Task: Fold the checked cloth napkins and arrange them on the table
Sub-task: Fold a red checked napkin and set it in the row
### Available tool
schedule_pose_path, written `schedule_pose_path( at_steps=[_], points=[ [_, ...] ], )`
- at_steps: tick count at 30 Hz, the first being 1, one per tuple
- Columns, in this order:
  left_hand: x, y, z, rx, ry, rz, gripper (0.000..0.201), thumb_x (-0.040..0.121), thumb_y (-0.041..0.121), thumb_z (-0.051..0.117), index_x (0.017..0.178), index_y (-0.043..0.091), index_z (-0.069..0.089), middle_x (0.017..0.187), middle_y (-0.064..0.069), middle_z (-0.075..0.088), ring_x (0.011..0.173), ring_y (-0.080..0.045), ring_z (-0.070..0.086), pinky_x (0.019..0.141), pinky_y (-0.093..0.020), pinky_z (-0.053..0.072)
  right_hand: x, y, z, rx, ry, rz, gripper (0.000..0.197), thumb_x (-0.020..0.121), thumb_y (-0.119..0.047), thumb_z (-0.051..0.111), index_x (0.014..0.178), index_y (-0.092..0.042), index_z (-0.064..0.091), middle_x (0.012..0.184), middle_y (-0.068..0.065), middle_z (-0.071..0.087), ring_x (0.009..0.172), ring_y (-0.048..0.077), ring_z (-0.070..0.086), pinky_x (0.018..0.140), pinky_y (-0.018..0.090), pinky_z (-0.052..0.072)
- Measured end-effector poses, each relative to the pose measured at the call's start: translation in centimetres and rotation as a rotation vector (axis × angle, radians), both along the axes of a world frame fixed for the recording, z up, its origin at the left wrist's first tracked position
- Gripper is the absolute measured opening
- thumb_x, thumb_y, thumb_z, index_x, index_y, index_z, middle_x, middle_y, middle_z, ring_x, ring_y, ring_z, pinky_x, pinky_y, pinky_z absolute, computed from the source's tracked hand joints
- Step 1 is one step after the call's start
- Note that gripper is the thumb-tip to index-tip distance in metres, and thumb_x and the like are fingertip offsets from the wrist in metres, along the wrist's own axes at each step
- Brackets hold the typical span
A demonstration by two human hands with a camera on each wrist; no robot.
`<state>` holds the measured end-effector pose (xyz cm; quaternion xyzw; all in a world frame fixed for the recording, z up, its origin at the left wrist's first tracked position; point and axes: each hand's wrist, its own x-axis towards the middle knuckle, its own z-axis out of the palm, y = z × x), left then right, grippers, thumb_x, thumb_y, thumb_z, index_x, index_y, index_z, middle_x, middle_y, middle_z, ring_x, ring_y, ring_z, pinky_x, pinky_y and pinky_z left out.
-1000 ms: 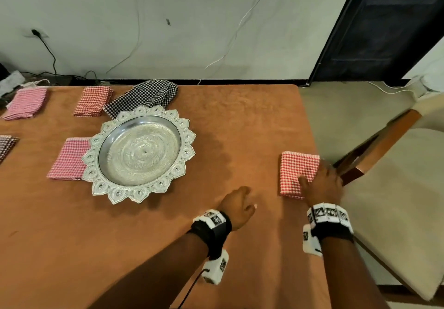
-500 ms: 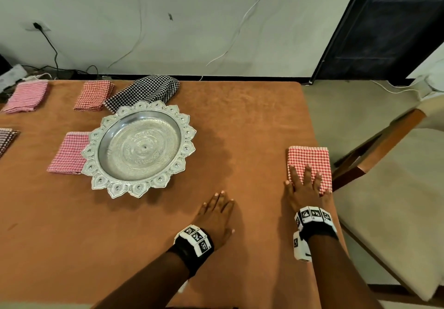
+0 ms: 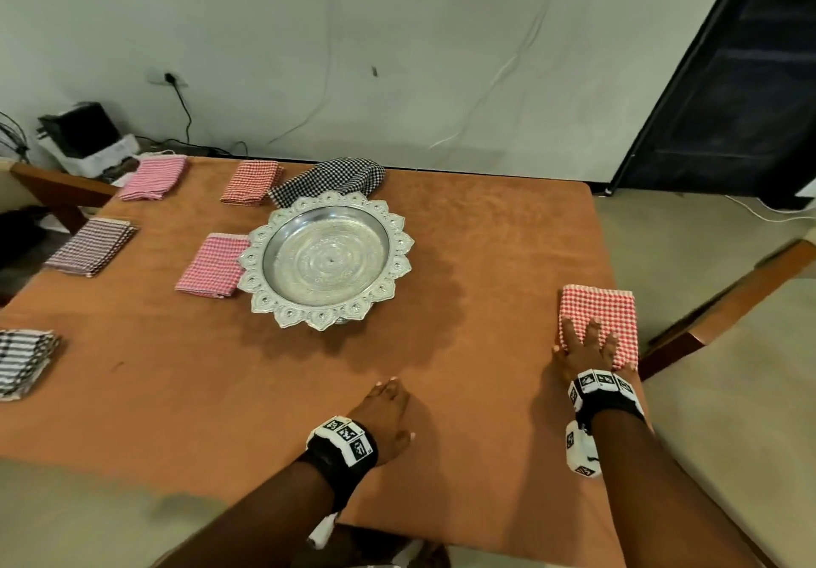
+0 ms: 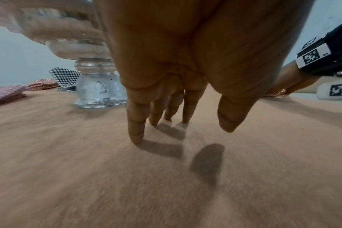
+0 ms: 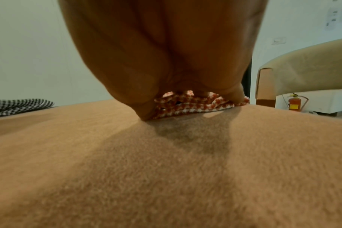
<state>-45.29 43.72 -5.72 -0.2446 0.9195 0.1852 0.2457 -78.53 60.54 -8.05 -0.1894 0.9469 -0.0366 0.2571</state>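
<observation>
A folded red checked napkin (image 3: pixel 600 316) lies at the table's right edge. My right hand (image 3: pixel 585 347) lies flat on its near half with fingers spread and straight; the right wrist view shows the red napkin (image 5: pixel 193 104) under the palm. My left hand (image 3: pixel 388 408) rests on bare tablecloth (image 3: pixel 221 391) near the front, its fingers (image 4: pixel 137 123) straight with their tips touching the cloth and holding nothing. A loose black checked napkin (image 3: pixel 331 179) lies unfolded behind the silver tray (image 3: pixel 260 267).
Folded napkins lie at the left: pink (image 3: pixel 154 177), red (image 3: pixel 251 181), pink beside the tray (image 3: pixel 212 265), brown (image 3: pixel 90 247), black striped (image 3: pixel 22 362). A cushioned chair (image 3: pixel 728 391) stands close to the table's right edge. The tray stands on a pedestal (image 4: pixel 100 89).
My right hand went from gripping the red napkin's corner to lying flat on it. My left hand drew back toward me and flattened on the tablecloth. The head view pulled back.
</observation>
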Motion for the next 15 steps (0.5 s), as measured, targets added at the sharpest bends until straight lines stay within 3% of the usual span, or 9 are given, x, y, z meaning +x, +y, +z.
schedule_pose_path(
  at_steps=[3,7,11,15],
  points=[
    [1.7,-0.7,0.1,-0.007,-0.022,-0.045,0.080,0.101,0.038,0.049,0.159,0.010,0.002,0.165,-0.017,-0.009,0.153,-0.033,-0.005,0.123,-0.036,-0.003,-0.4,-0.2,0.2,0.017,-0.006,0.035,0.057,0.106,-0.044,0.033,0.157,-0.048,0.009,0.169,-0.004,-0.009,0.154,0.038,-0.010,0.115,0.074,0.003],
    [2.4,-1.1,-0.2,0.028,-0.035,-0.070,0.085,0.100,0.035,0.052,0.159,0.014,-0.006,0.165,-0.016,-0.014,0.152,-0.037,-0.011,0.125,-0.039,-0.002,-0.6,-0.5,-0.2,0.045,-0.034,0.152,0.061,0.104,-0.045,0.037,0.155,-0.052,0.005,0.169,-0.010,-0.009,0.155,0.034,-0.008,0.114,0.075,0.002],
    [2.3,-1.0,-0.7,0.005,-0.057,-0.144,0.093,0.097,0.040,0.054,0.157,0.008,-0.009,0.163,-0.023,-0.016,0.150,-0.041,-0.017,0.123,-0.045,-0.009,0.2,-0.6,0.1,0.074,-0.011,0.118,0.056,0.106,-0.045,0.025,0.156,-0.052,0.001,0.169,-0.010,-0.009,0.154,0.036,-0.009,0.114,0.075,0.002],
    [2.9,-2.5,-0.4,0.136,-0.018,-0.155,0.091,0.097,0.042,0.053,0.158,0.012,-0.007,0.165,-0.016,-0.015,0.151,-0.037,-0.013,0.125,-0.045,0.003,4.3,-4.4,3.7,0.052,0.059,0.127,0.056,0.104,-0.049,0.015,0.158,-0.042,0.005,0.170,-0.002,0.001,0.154,0.040,0.000,0.118,0.067,0.005]
  ],
)
